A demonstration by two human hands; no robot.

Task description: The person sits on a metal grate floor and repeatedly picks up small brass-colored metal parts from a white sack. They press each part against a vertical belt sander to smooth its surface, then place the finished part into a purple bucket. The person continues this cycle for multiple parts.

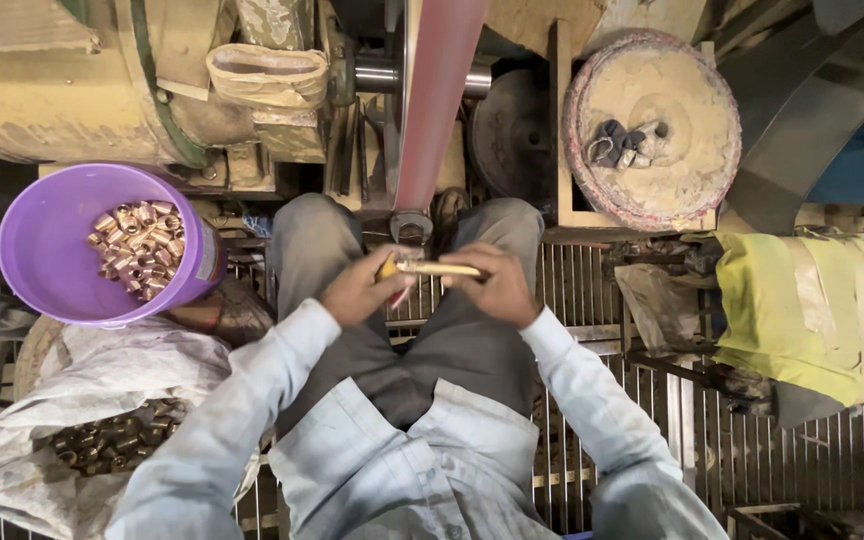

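Observation:
I sit with both hands together over my lap. My left hand [360, 290] pinches a small yellowish brass fitting [389, 268] at the left end of a thin wooden stick [442, 269]. My right hand [497, 285] grips that stick at its right end. Just beyond my hands a red sanding belt [439, 90] runs down to a small roller [411, 226].
A purple bucket [47, 235] holding several shiny brass fittings [140, 246] stands at my left. Below it a white sack [92, 400] holds several dull fittings [117, 440]. A dusty round wheel [652, 125] lies at upper right, yellow cloth [812, 310] at right, metal grating [652, 400] underfoot.

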